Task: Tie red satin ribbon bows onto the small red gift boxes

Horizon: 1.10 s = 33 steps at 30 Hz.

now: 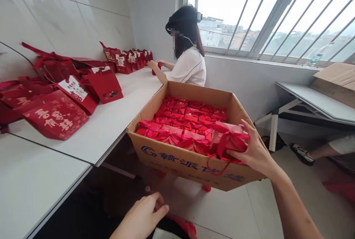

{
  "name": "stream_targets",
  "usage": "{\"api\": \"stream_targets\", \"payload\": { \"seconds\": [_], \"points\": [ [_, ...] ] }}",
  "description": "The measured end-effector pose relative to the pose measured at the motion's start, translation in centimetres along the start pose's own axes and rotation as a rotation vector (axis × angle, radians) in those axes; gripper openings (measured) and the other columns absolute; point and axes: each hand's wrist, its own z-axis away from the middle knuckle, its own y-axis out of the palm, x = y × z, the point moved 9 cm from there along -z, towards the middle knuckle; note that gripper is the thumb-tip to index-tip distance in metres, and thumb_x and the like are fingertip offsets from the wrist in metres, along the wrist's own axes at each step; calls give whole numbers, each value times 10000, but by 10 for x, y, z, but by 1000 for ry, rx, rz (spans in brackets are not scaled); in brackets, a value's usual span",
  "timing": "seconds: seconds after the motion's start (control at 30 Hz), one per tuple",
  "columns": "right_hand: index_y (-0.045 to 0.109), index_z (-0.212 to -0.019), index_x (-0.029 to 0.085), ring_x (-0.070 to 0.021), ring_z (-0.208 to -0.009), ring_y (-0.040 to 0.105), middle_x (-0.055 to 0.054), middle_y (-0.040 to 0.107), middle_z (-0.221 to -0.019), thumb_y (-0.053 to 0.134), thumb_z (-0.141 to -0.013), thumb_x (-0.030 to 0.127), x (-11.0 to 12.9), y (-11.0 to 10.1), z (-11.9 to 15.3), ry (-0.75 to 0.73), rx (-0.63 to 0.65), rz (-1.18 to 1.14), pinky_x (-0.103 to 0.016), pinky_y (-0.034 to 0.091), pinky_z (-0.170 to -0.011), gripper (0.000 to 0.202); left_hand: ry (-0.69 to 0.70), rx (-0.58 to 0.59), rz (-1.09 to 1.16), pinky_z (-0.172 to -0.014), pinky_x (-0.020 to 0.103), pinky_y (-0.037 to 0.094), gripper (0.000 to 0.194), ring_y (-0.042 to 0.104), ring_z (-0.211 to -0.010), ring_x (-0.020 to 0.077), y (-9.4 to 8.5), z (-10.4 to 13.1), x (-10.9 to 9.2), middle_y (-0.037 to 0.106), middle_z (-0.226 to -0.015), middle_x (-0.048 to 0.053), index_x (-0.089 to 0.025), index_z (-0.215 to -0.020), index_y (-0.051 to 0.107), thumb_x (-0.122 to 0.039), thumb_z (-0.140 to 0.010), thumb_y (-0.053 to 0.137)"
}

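My right hand (256, 152) grips a red gift box (230, 138) tied with a ribbon bow, at the front right corner of a cardboard carton (191, 172). A thin red cord (219, 172) hangs from it over the carton's front wall. Rows of similar red boxes (191, 118) with bows fill the carton. Below the carton, over my lap, my left hand (142, 215) hovers with nothing in it, its fingers loosely bent and the thumb apart.
Red gift bags (58, 115) with white print lie on the white table (111, 120) at left. Behind the carton, a co-worker (191, 63) handles a small red item by a row of bags. Another table (318, 100) at right bears a cardboard box (337, 80); a person's foot (302, 154) shows below.
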Motion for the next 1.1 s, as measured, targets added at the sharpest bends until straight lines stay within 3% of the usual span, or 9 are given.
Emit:
{"api": "stream_targets", "payload": {
  "seconds": [0.1, 0.33, 0.43, 0.5, 0.6, 0.73, 0.83, 0.97, 1.1],
  "points": [
    [119, -1431, 238, -328, -1288, 377, -144, 275, -1420, 675, -670, 429, -13, 17, 5, 103, 179, 19, -485, 367, -1035, 962, -1, 42, 1, -729, 260, 412, 279, 619, -863, 193, 5, 0, -2, 695, -889, 34, -203, -896, 618, -406, -822, 441],
    [173, -1442, 223, -315, -1377, 227, -121, 196, -1518, 551, -780, 488, -12, 56, 9, 194, 686, 42, -444, 255, -1109, 807, 21, 88, -10, -775, 273, 421, 321, 601, -933, 213, 18, 2, -2, 680, -993, 61, -193, -942, 622, -427, -816, 442],
    [216, -1424, 228, -284, -1295, 387, -116, 303, -1474, 612, -748, 429, -7, 58, 4, 218, 728, -67, -361, 399, -1017, 809, 39, 93, -4, -781, 283, 427, 335, 605, -933, 217, 22, 4, -3, 680, -997, 66, -193, -961, 623, -432, -816, 437],
    [215, -1414, 215, -240, -1067, 583, -131, 472, -1343, 617, -749, 404, -10, 59, 3, 291, 749, -154, -299, 519, -808, 799, 41, 98, -6, -800, 298, 429, 349, 602, -953, 226, 24, 6, -4, 677, -1013, 73, -191, -979, 623, -437, -815, 437],
    [198, -1421, 195, -197, -851, 648, -133, 585, -1186, 629, -749, 455, -30, 58, 7, 462, 746, -162, -244, 524, -616, 839, 39, 104, -15, -840, 314, 426, 369, 589, -999, 239, 26, 9, -5, 667, -1055, 83, -191, -1003, 623, -448, -816, 437],
    [148, -1445, 180, -254, -1110, 565, -168, 418, -1390, 740, -640, 497, -52, 60, 17, 650, 704, -219, -245, 545, -732, 1048, 33, 107, -56, -876, 318, 417, 367, 575, -1038, 238, 27, 15, -5, 656, -1101, 76, -200, -1030, 619, -437, -822, 433],
    [140, -1425, 194, -266, -1055, 607, -159, 503, -1320, 795, -575, 431, -52, 68, 29, 749, 749, -418, -292, 567, -729, 1099, 34, 105, -80, -888, 328, 415, 363, 574, -1048, 242, 26, 19, -5, 654, -1115, 79, -192, -1041, 619, -417, -825, 432],
    [400, -1221, 207, -250, -954, 659, -95, 639, -1096, 790, -567, 339, -45, 68, 31, 723, 770, -553, -327, 575, -729, 774, 46, 93, -56, -918, 361, 405, 371, 563, -1074, 254, 25, 22, -4, 645, -1144, 87, -189, -1068, 614, -404, -822, 438],
    [471, -1107, 233, -230, -866, 684, -49, 669, -963, 745, -602, 352, -47, 62, 25, 643, 723, -527, -342, 580, -705, 586, 61, 72, -28, -915, 387, 408, 393, 567, -1066, 270, 24, 22, 0, 647, -1136, 99, -185, -1078, 613, -418, -813, 440]
  ]
}}
